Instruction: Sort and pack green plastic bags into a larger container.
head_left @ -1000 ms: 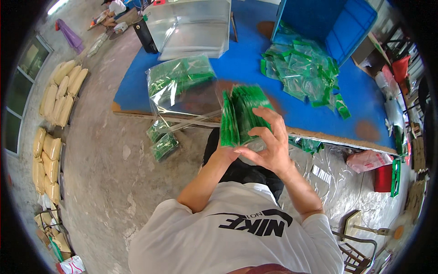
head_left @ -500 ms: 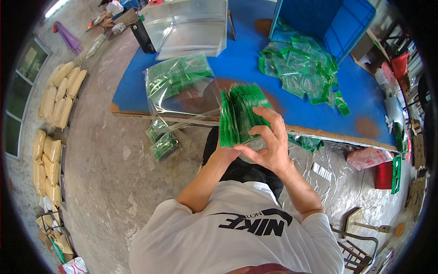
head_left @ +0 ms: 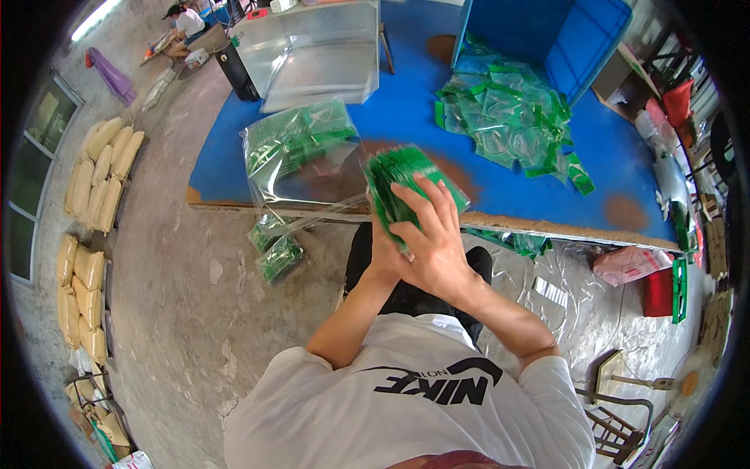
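Observation:
A thick stack of green-and-clear plastic packets [head_left: 401, 162] stands between my hands at the table's near edge. My left hand [head_left: 382, 252] grips the stack from below and the left, its fingers mostly hidden behind it. Over the right face of the packets my right hand [head_left: 434, 248] lies with bent fingers, pressing them together. Just left of the stack, a large clear bag [head_left: 269, 187] with more green packets [head_left: 312, 129] in it rests on the blue table, its open end hanging past the edge.
A loose heap of green packets [head_left: 508, 117] spills from a tipped blue crate [head_left: 582, 47]. Clear plastic sheets [head_left: 324, 66] and a black cylinder [head_left: 237, 72] stand at the far left of the table [head_left: 547, 199]. Packed bundles [head_left: 280, 258] lie below the edge. A person [head_left: 187, 27] sits far off.
My right hand has closed in from the side onto the packets, its fingers now laid over them. The fanned stack is squeezed more compact and has shifted slightly left.

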Demonstrator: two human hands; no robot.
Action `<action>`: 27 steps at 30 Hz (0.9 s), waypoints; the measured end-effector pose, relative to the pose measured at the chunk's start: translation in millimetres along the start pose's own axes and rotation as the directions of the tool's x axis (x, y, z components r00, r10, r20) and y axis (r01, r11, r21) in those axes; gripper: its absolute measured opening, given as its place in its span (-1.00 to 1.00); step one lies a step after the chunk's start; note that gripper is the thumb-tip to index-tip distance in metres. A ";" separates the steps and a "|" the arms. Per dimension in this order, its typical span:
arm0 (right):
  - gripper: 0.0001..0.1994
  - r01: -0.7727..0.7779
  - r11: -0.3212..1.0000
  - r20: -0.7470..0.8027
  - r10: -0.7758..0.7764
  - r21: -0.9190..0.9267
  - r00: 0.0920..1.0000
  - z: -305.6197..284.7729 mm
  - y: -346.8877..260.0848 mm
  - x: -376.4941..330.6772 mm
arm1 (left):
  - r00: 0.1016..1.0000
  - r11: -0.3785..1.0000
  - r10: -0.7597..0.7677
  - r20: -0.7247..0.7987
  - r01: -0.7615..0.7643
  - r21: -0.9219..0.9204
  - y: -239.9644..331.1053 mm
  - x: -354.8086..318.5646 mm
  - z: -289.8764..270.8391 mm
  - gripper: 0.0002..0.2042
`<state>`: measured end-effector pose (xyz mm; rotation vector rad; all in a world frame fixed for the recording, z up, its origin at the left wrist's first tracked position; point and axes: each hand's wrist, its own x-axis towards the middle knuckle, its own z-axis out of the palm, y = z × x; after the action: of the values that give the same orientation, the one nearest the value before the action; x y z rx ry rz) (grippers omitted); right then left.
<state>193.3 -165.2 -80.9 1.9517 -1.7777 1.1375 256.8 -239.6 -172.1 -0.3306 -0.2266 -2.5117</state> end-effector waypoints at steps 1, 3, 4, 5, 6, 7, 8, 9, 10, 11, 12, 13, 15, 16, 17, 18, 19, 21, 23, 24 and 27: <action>-0.86 0.003 1.000 -0.001 -0.003 -0.001 1.000 -2.8 3.8 2.4 | 0.999 0.996 0.028 -0.042 -0.025 0.083 0.1 2.9 -1.3 -0.40; -0.84 0.040 0.983 -0.149 -0.013 0.181 0.989 -16.8 17.0 8.7 | 0.988 0.965 0.102 -0.119 -0.070 0.252 1.2 8.0 -6.4 -0.37; -0.91 -0.041 0.972 -0.243 0.099 0.231 0.965 -25.6 19.5 20.2 | 0.976 0.937 0.149 -0.159 -0.088 0.338 3.3 5.8 -9.2 -0.36; -0.97 -0.223 0.799 -0.277 0.434 0.559 0.857 -33.3 15.1 32.5 | 0.960 0.901 0.200 -0.195 -0.101 0.423 6.9 2.7 -11.9 -0.35; -0.90 -0.306 0.637 -0.225 0.614 0.708 0.757 -40.8 34.5 38.7 | 0.959 0.899 0.207 -0.195 -0.107 0.425 11.5 -1.5 -15.8 -0.35; -0.81 -0.245 0.651 -0.339 0.635 0.719 0.694 -43.8 69.4 43.1 | 0.960 0.934 0.124 -0.253 -0.027 0.356 14.6 -3.8 -21.5 -0.37; -0.75 -0.308 0.594 -0.346 0.735 0.744 0.583 -39.1 108.9 44.1 | 0.949 0.954 0.054 -0.309 0.042 0.296 23.0 -9.5 -26.2 -0.40; -0.69 -0.283 0.545 -0.346 0.775 0.789 0.529 -36.6 157.2 36.9 | 0.942 0.958 0.042 -0.334 0.057 0.281 21.0 -9.2 -28.1 -0.42; -0.64 -0.479 0.555 -0.295 0.805 0.680 0.514 -39.7 205.8 23.5 | 0.947 0.958 0.039 -0.320 0.056 0.280 20.1 -8.9 -30.5 -0.42; -0.58 -0.652 0.539 -0.257 0.837 0.533 0.483 -44.9 250.3 3.3 | 0.934 0.975 -0.016 -0.358 0.094 0.201 17.1 -8.2 -32.7 -0.43; -0.50 -0.765 0.642 -0.448 0.699 0.051 0.557 -54.6 296.4 -35.1 | 0.920 0.983 -0.097 -0.381 0.148 0.107 5.8 -2.2 -32.5 -0.43; -0.42 -0.742 0.513 -0.534 0.517 -0.433 0.669 -62.5 324.2 -66.0 | 0.925 0.981 -0.125 -0.360 0.170 0.095 -5.7 2.1 -29.1 -0.43; -0.31 -0.781 0.603 -0.427 0.671 -0.162 0.606 -34.3 309.3 -76.6 | 0.889 0.975 -0.156 -0.430 0.208 0.074 -3.1 13.7 -24.8 -0.46; -0.25 -0.890 0.389 0.057 0.909 0.236 0.413 -14.3 256.6 -41.2 | 0.887 0.979 -0.105 -0.449 0.171 0.108 12.1 13.1 -34.6 -0.46; -0.18 -0.917 -0.047 0.595 0.774 0.396 0.217 -16.4 176.1 0.6 | 0.888 0.946 -0.006 -0.460 0.154 0.284 24.0 6.3 -48.9 -0.48; -0.08 -0.957 0.060 0.733 0.631 0.282 0.256 -35.9 127.6 24.9 | 0.897 0.887 0.035 -0.441 0.175 0.427 18.7 10.2 -52.5 -0.49; 0.04 -0.964 0.184 0.839 0.479 0.191 0.257 -47.4 106.0 36.9 | 0.804 0.679 0.234 -0.546 0.267 0.684 4.4 24.7 -17.7 -0.49; 0.05 -0.792 0.609 0.677 0.568 0.036 0.468 -32.8 84.0 28.6 | 0.883 0.415 0.356 -0.306 0.145 0.898 8.6 42.5 -13.2 -0.46; 0.08 -0.466 0.852 0.506 0.518 -0.238 0.690 -25.6 92.2 26.4 | 0.912 0.153 0.409 0.019 -0.089 0.984 15.8 64.5 -6.2 -0.28; 0.10 -0.487 0.870 0.473 0.398 0.077 0.786 -22.4 107.4 25.5 | 0.914 0.146 0.405 0.033 -0.101 0.984 21.1 77.3 -4.8 -0.28; 0.15 -0.399 0.819 0.290 0.297 0.413 0.910 -2.5 145.2 11.2 | 0.886 -0.232 0.243 0.395 -0.342 0.911 36.0 106.7 -0.2 0.02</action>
<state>56.8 -202.7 -115.3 2.1194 -2.2126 1.6649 192.7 -325.9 -138.8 0.2231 -1.7916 -1.0821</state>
